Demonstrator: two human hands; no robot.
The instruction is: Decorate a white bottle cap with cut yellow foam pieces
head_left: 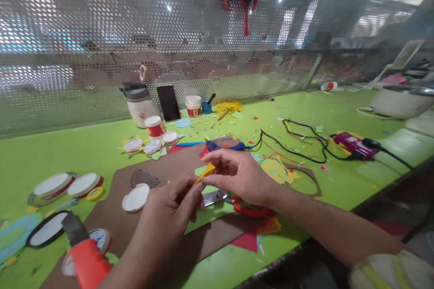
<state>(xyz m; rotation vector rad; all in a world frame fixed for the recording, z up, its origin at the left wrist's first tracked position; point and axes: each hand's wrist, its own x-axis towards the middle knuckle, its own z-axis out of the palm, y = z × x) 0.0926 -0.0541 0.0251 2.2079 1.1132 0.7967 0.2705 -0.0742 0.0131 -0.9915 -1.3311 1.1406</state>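
Between my two hands is a small folded piece of yellow paper [205,172]. My left hand [174,205] pinches its lower end between thumb and fingers. At its upper end, the thumb and fingertips of my right hand [242,176] close on it. Scissors with red handles [252,210] lie just beneath my right hand, their metal blade partly hidden. Under both hands spreads a brown board [213,237] with green paper on it. A white round lid [135,198] and a dark protractor-like piece [145,178] rest left of my left hand.
A blue tool [224,145] lies behind my hands, near a black cable that runs to a purple device [354,144]. An orange-handled cutter [88,257] is at front left. Behind stand a kettle [140,106], a phone [168,103] and paper cups [193,106]. Paper scraps litter the green table.
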